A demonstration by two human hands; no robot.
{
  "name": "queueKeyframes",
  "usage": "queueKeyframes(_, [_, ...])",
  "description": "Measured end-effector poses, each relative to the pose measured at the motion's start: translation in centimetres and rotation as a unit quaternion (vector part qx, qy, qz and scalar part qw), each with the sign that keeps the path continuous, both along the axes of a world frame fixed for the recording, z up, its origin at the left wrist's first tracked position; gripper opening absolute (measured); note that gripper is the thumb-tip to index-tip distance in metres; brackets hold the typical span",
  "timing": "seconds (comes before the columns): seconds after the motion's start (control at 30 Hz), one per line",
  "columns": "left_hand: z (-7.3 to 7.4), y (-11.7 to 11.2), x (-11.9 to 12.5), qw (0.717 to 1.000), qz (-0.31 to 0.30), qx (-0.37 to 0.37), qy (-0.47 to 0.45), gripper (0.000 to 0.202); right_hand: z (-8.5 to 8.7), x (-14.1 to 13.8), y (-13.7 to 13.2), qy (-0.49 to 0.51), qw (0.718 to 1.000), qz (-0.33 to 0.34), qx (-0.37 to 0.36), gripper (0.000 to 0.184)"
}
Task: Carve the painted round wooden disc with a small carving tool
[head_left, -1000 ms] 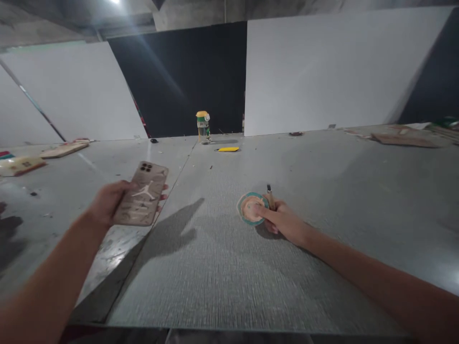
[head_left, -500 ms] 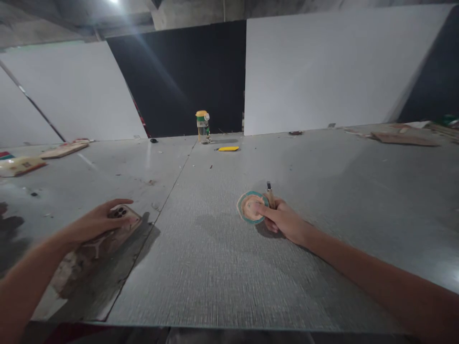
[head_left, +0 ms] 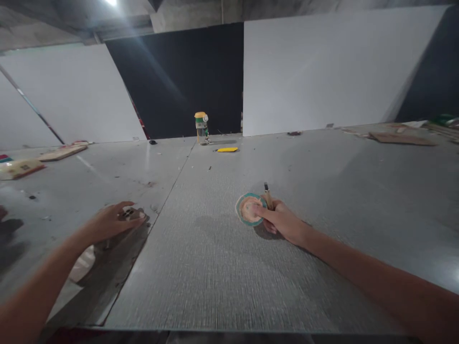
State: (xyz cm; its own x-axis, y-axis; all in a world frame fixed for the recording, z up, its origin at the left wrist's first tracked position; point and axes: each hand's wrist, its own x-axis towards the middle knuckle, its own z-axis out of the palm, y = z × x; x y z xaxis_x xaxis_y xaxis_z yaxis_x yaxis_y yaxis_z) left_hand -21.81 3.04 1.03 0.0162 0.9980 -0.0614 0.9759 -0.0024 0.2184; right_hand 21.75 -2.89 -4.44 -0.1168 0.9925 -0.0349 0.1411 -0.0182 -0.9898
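Observation:
My right hand (head_left: 285, 222) pinches a round, shallow piece (head_left: 247, 210) with a pale hollowed middle and a teal rim, the thumb pressing on its inside. The same hand holds a small carving chisel (head_left: 268, 197) with a wooden handle, its metal tip pointing up and away. At the left, my left hand (head_left: 111, 222) has its thumb and fingers around a phone (head_left: 132, 215), low over the table. The phone's camera lenses show between the fingers; the palm hides much of the rest.
A yellow utility knife (head_left: 226, 150) and a yellow-lidded bottle (head_left: 202, 128) stand or lie towards the back of the grey table (head_left: 201, 277). Wooden boards (head_left: 62, 153) and a pale packet (head_left: 21, 168) lie far left. A brown board (head_left: 401, 138) lies back right. Panels line the back.
My left hand has moved slightly right with the phone, which now lies flatter and shows less of its back. My right hand holds its pieces almost where they were.

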Motion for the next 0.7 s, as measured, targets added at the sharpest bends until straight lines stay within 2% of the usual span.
queueKeyframes(0.1, [0.1, -0.3, 0.3, 0.999, -0.002, 0.01, 0.042, 0.073, 0.3, -0.1, 0.0, -0.003, 1.0, -0.005, -0.01, 0.037])
queueKeyframes(0.17, [0.5, -0.5, 1.5, 0.998, -0.008, 0.027, 0.05, 0.071, 0.7, -0.3, 0.0, -0.003, 1.0, -0.008, -0.022, 0.034])
queueKeyframes(0.23, [1.0, -0.8, 4.1, 0.998, -0.047, 0.034, -0.015, 0.068, 1.2, -0.6, 0.0, -0.003, 0.999, -0.008, -0.033, 0.031])
queueKeyframes(0.3, [1.2, -1.3, 7.9, 0.987, -0.087, 0.008, -0.134, 0.065, 1.7, -1.1, 0.1, -0.006, 0.999, -0.002, -0.037, 0.03])
queueKeyframes(0.37, [1.0, -1.8, 12.6, 0.952, -0.163, -0.053, -0.252, 0.062, 2.2, -1.5, 0.1, -0.011, 0.999, 0.008, -0.039, 0.029])
queueKeyframes(0.43, [0.3, -2.2, 17.1, 0.895, -0.239, -0.114, -0.358, 0.067, 2.5, -1.8, 0.1, -0.016, 0.999, 0.022, -0.042, 0.03])
queueKeyframes(0.5, [-0.6, -2.3, 20.6, 0.842, -0.264, -0.145, -0.447, 0.068, 2.6, -2.1, 0.1, -0.016, 0.998, 0.041, -0.043, 0.033])
queueKeyframes(0.6, [-2.0, -2.0, 22.7, 0.797, -0.272, -0.163, -0.514, 0.056, 2.3, -2.1, 0.0, -0.023, 0.998, 0.049, -0.042, 0.038])
queueKeyframes(0.7, [-3.2, -1.6, 22.0, 0.778, -0.256, -0.192, -0.54, 0.049, 1.9, -2.0, -0.1, -0.037, 0.998, 0.049, -0.025, 0.042])
